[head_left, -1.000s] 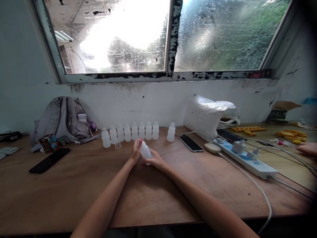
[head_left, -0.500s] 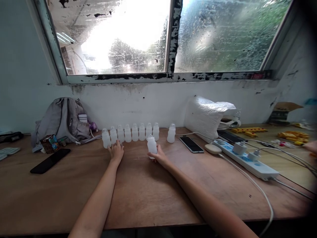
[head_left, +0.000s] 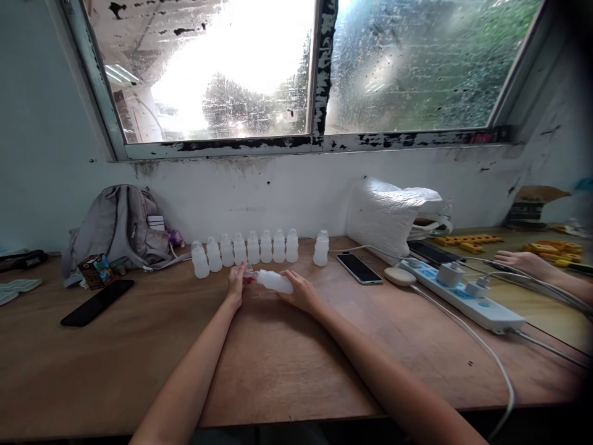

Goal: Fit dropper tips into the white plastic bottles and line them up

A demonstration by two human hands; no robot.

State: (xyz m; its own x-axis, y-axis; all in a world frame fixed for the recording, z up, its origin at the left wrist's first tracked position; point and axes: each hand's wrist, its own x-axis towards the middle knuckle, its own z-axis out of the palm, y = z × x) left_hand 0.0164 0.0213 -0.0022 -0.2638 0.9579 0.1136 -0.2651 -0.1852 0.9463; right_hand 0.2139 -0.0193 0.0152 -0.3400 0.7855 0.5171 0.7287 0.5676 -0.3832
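Observation:
A translucent white bottle (head_left: 275, 281) lies tilted on its side just above the wooden table (head_left: 278, 358), its narrow top toward the left. My right hand (head_left: 301, 292) is closed round its base end. My left hand (head_left: 236, 283) pinches a small clear cap (head_left: 249, 270) beside the bottle's top. Behind my hands, several similar bottles with clear caps stand upright in a row (head_left: 252, 248). One more capped bottle (head_left: 320, 248) stands apart to the right.
On the left are a grey backpack (head_left: 120, 228), a small carton (head_left: 96, 271) and a black phone (head_left: 98, 303). To the right lie another phone (head_left: 359, 268), a power strip (head_left: 467, 300) with cables, and another person's hand (head_left: 528, 264) near yellow parts.
The bottle in my right hand has tipped from upright to sideways. My left hand has moved right, away from the row, to the bottle's top. Another person's hand has come further into view.

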